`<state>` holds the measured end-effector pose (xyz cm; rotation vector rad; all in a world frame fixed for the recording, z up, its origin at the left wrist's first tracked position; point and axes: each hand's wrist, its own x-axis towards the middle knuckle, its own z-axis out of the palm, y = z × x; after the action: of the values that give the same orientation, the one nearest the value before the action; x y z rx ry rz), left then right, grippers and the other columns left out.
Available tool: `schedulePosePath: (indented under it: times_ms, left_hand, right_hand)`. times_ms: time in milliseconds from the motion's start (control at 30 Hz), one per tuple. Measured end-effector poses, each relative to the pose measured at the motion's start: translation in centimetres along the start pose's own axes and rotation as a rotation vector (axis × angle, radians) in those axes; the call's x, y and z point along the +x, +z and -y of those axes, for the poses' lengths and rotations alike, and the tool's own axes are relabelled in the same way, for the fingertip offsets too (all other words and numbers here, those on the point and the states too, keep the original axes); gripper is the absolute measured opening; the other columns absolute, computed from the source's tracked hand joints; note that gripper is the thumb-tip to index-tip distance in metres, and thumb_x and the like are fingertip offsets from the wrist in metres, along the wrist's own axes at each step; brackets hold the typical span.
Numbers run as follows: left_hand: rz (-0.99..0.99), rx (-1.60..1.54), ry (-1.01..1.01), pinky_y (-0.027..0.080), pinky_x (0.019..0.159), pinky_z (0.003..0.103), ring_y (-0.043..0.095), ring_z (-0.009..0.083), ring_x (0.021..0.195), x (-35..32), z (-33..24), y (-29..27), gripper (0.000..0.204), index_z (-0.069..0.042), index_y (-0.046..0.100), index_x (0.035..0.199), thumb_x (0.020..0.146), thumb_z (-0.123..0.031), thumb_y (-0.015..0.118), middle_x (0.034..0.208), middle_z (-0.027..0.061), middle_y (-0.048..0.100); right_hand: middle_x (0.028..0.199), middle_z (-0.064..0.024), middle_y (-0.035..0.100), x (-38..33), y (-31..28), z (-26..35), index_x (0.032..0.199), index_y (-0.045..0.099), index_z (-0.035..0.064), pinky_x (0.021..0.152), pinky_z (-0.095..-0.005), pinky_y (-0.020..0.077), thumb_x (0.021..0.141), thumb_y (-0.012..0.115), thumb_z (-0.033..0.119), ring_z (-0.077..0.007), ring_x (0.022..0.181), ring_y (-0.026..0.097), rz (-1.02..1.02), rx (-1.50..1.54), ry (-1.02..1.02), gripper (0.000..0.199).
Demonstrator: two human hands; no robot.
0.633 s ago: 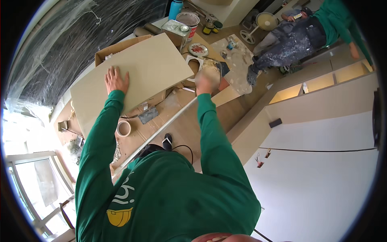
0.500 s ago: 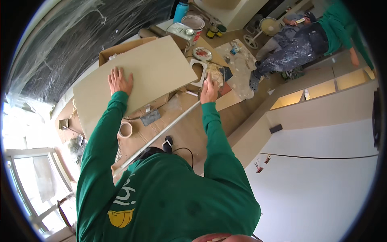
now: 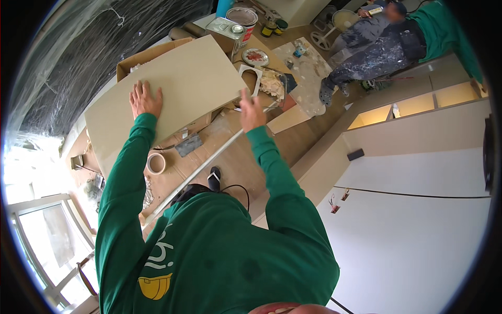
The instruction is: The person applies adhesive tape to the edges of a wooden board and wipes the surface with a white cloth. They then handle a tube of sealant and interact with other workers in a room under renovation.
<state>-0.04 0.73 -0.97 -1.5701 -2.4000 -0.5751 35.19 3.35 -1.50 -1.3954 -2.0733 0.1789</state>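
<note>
My left hand (image 3: pixel 145 100) lies flat with fingers spread on a large beige board (image 3: pixel 183 78). Close to the board's right corner is my right hand (image 3: pixel 252 111), a little blurred, its fingers stretched out and nothing visible in them. Just beyond it stands a white frame with a round hole (image 3: pixel 253 78), and beside that lies a crumpled pale wad (image 3: pixel 273 86). Under the board's far edge, an open cardboard box (image 3: pixel 124 69) shows in part.
A metal can (image 3: pixel 226 30), a paint bucket (image 3: pixel 243 17) and a red-stained lid (image 3: pixel 256 57) stand beyond the board. A tape roll (image 3: pixel 156 164) and grey block (image 3: pixel 189 145) lie below. A long pale bar (image 3: pixel 201 170) crosses before me. A person (image 3: pixel 387 47) is at far right.
My right hand has moved left, away from the crumpled wad, toward the board's corner. My left hand stays flat on the board. The whole view has shifted slightly.
</note>
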Motion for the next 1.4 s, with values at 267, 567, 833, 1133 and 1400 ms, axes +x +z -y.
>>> schedulePosePath:
  times_ms: [267,567,833,1133,1400]
  left_hand:
    - [-0.021,0.005,0.012,0.023,0.117,0.049,0.032,0.0338,0.141,0.3,0.5,0.6,0.060,-0.005,0.049,0.136,0.092,-0.046,0.053,0.147,0.0190,0.041]
    - [-0.176,-0.418,-0.004,0.040,0.106,0.042,0.052,0.0327,0.125,-1.8,5.8,-2.3,0.046,-0.005,0.059,0.123,0.086,-0.028,0.072,0.130,0.0158,0.058]
    - [-0.189,-0.620,-0.716,0.051,0.078,0.034,0.062,0.0215,0.088,-17.8,38.3,-4.5,0.069,0.000,0.055,0.126,0.081,-0.048,0.076,0.109,0.0131,0.066]
    - [0.316,-1.540,-0.856,0.052,0.071,0.027,0.064,0.0126,0.081,-16.1,29.7,-4.0,0.045,0.000,0.065,0.109,0.095,-0.043,0.062,0.091,0.0056,0.068]
    - [0.172,-1.137,-0.313,0.049,0.086,0.032,0.061,0.0208,0.101,-17.9,32.2,2.0,0.044,-0.008,0.047,0.144,0.101,-0.015,0.049,0.113,0.0137,0.063]
  right_hand:
    - [0.094,-0.0143,0.052,0.7,1.0,0.1,0.141,0.051,0.0166,0.070,-0.0444,0.0509,0.095,0.055,0.019,-0.0365,0.080,0.059,-0.026,0.002,0.026,0.047]
    - [0.096,-0.0158,0.052,0.7,1.6,-0.9,0.146,0.045,0.0226,0.074,-0.0466,0.0499,0.100,0.048,0.024,-0.0372,0.086,0.058,-0.038,0.020,0.075,0.046]
    - [0.092,-0.0151,0.048,-2.5,4.7,7.6,0.144,0.048,0.0164,0.072,-0.0448,0.0477,0.100,0.049,0.023,-0.0341,0.080,0.055,-0.048,0.117,-0.023,0.044]
    - [0.094,-0.0164,0.051,-11.2,8.9,22.5,0.146,0.046,0.0201,0.068,-0.0438,0.0494,0.092,0.056,0.013,-0.0344,0.081,0.055,0.097,0.262,-0.109,0.056]
    - [0.091,-0.0115,0.049,-16.7,12.9,36.2,0.147,0.045,0.0198,0.067,-0.0420,0.0488,0.082,0.061,0.003,-0.0292,0.080,0.057,0.192,0.392,-0.436,0.069]
